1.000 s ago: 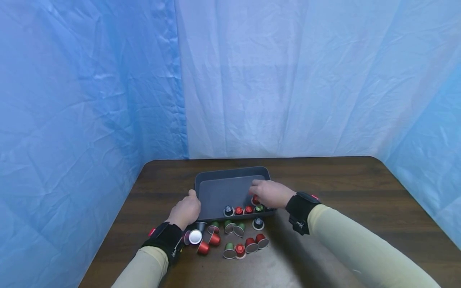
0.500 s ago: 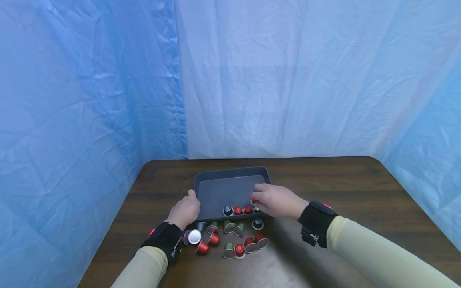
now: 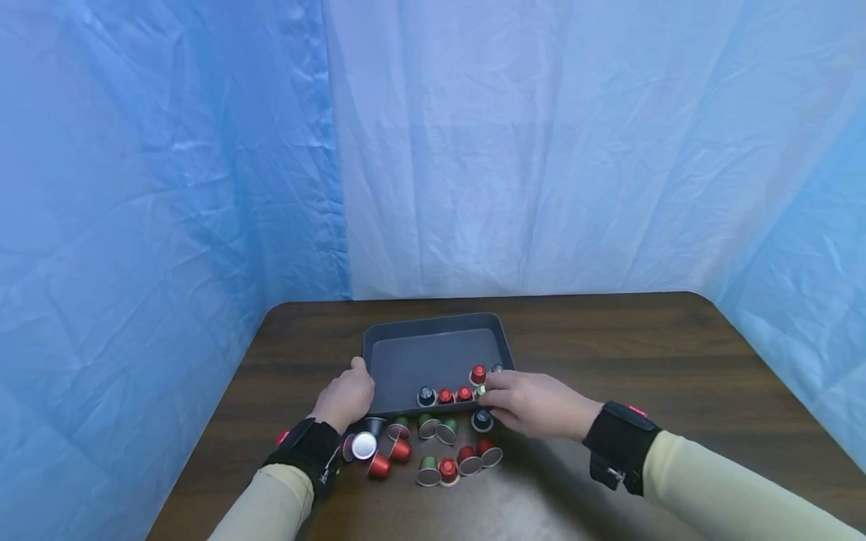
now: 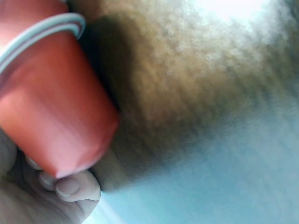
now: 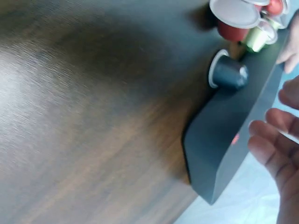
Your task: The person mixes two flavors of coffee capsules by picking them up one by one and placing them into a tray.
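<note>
A dark grey tray (image 3: 419,361) lies on the table, with coffee capsules lined up along its front wall. My left hand (image 3: 343,394) grips the tray's left edge; the left wrist view shows its fingertips curled behind a near red capsule (image 4: 56,107). Over the tray's front right corner is my right hand (image 3: 541,404). The right wrist view shows its fingers (image 5: 264,149) loosely bent, holding nothing. Close to these fingers, a red capsule (image 3: 478,373) stands upright inside the tray. Just outside the front wall stands a dark capsule (image 3: 482,421).
Several red, green and dark capsules lie on the table before the tray, including a tipped red capsule (image 3: 380,466) and a green capsule (image 3: 428,472). A white-faced capsule (image 3: 364,445) lies near the left wrist. Blue and white sheets (image 3: 440,150) hang around the table (image 3: 609,338).
My right hand has let go of a red capsule, which stands in the tray behind the front row. That hand has drawn back toward the front right. The left hand has stayed in place.
</note>
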Available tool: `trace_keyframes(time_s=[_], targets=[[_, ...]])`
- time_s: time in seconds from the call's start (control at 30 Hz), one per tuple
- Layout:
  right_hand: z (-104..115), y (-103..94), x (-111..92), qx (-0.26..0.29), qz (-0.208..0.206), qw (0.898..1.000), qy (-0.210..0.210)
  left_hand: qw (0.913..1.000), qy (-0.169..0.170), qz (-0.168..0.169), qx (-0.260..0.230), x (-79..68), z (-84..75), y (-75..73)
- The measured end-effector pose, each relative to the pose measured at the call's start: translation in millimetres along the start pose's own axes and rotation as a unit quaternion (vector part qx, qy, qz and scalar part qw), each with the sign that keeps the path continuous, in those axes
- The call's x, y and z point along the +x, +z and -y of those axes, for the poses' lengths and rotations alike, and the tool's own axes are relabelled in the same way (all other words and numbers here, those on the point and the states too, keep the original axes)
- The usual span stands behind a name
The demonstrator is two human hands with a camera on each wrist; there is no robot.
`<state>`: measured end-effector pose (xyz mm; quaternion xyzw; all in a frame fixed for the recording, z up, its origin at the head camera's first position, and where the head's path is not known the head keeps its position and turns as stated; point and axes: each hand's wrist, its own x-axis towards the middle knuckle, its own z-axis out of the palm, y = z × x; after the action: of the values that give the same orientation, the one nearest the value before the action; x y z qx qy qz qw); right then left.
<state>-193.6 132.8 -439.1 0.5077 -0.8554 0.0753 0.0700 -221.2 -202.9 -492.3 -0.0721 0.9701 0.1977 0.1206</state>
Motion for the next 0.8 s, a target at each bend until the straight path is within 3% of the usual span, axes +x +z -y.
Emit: trace_keyframes(time_s=[0.33,0.63,0.8], targets=[[6,10.4,-12,0.021,0.021,1.0,-0.001,1.0,0.006,-0.006,0.005,-1.6,-0.7,-0.6],[8,18.4,-12,0.012,0.07,0.997,0.028,0.9999,0.01,-0.009,0.006,-1.0,0.5,0.0],[8,22.1,-12,0.007,0.076,0.996,0.036,0.9999,0.01,-0.011,0.009,1.1,1.5,0.9]])
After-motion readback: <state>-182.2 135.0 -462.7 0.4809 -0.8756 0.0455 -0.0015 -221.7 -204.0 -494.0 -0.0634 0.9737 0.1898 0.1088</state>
